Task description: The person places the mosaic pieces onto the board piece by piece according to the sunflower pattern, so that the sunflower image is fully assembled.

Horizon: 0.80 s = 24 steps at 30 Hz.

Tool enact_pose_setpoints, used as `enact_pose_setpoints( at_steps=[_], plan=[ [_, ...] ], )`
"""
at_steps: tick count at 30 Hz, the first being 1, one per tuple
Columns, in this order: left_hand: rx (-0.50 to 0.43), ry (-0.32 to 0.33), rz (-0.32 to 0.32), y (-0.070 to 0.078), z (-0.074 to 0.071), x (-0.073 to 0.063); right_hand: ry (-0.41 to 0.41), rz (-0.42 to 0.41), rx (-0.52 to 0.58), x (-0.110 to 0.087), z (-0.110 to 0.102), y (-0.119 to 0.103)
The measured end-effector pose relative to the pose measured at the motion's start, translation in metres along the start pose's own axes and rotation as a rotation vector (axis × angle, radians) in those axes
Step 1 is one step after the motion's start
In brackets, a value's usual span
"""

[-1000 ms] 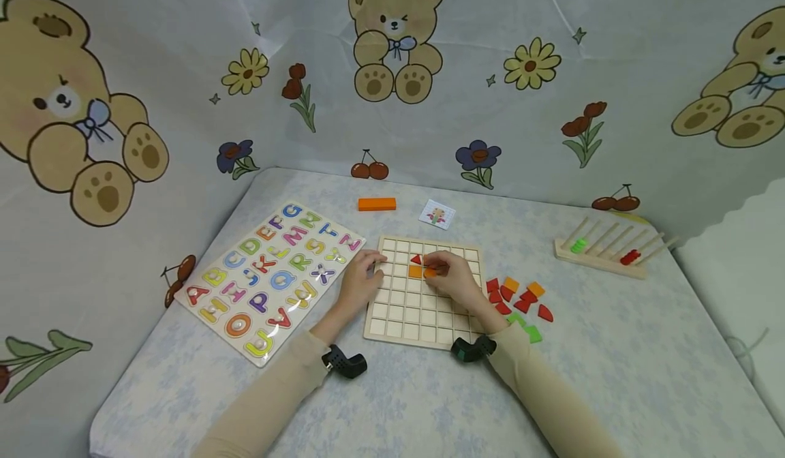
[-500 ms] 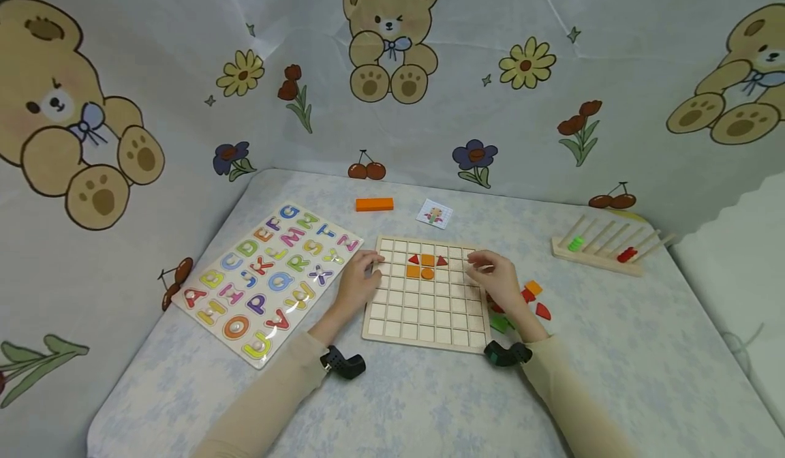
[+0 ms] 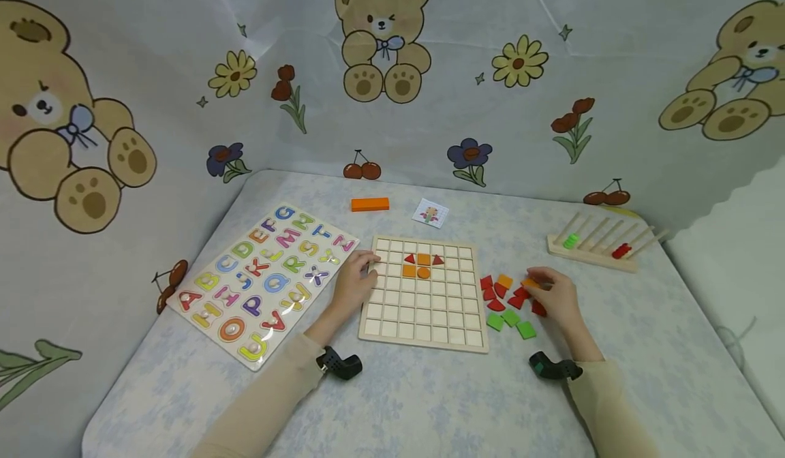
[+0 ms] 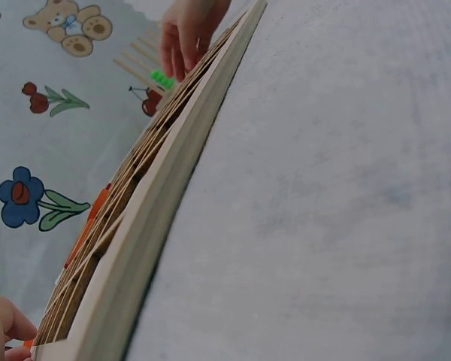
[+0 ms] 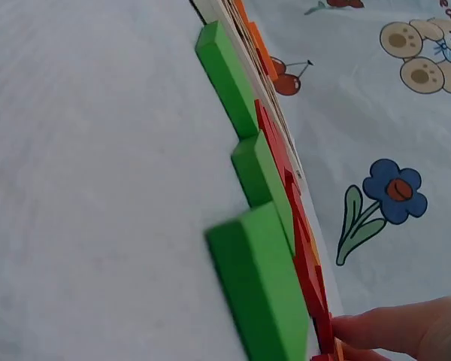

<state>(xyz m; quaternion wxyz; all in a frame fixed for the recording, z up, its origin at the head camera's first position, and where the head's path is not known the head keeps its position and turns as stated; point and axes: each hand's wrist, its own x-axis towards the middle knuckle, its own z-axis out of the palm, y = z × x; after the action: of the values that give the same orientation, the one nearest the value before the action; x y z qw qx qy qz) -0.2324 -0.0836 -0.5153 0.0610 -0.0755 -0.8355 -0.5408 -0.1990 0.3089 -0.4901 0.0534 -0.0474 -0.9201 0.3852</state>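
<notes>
In the head view a wooden grid board (image 3: 423, 335) lies mid-table. Its cells hold two red triangles, two orange squares and an orange round piece (image 3: 424, 273). My left hand (image 3: 352, 284) rests at the board's left edge, fingertips touching the rim with relaxed fingers. To the right of the board, my right hand (image 3: 557, 301) pinches an orange square (image 3: 530, 283) between thumb and fingers, low over the loose pieces. Red pieces (image 3: 495, 304) and green squares (image 3: 526, 330) lie beside it. In the right wrist view a green square (image 5: 259, 282) stands large before the fingers (image 5: 383, 327).
An alphabet puzzle board (image 3: 264, 284) lies left of the grid board. Behind it are an orange bar (image 3: 370, 204) and a small picture card (image 3: 431, 213). A wooden peg stand (image 3: 595, 253) with green and red beads stands at the right back.
My right hand has left the grid board, where an orange square, an orange round piece and a second red triangle now show, and moved right to the loose pieces. My left hand stays put.
</notes>
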Motion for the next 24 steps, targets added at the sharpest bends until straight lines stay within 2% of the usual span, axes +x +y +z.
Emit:
enact_pose_setpoints(
  at_steps=[8, 13, 16, 21, 24],
  plan=[
    [-0.010, -0.004, 0.000, 0.001, -0.001, -0.001, 0.055, -0.057, -0.018, 0.001, -0.004, 0.004],
    [-0.004, 0.005, -0.002, 0.001, -0.002, 0.001, 0.091, -0.036, 0.037, 0.006, 0.004, -0.009],
    [0.004, 0.009, -0.008, 0.001, -0.003, 0.000, 0.044, -0.064, 0.106, 0.008, 0.016, -0.027],
    [-0.003, 0.008, -0.014, 0.001, -0.002, -0.001, -0.122, -0.204, 0.209, 0.011, 0.047, -0.067],
    [-0.014, 0.008, -0.006, 0.000, -0.001, -0.002, -0.205, -0.261, 0.247, 0.012, 0.065, -0.085]
  ],
)
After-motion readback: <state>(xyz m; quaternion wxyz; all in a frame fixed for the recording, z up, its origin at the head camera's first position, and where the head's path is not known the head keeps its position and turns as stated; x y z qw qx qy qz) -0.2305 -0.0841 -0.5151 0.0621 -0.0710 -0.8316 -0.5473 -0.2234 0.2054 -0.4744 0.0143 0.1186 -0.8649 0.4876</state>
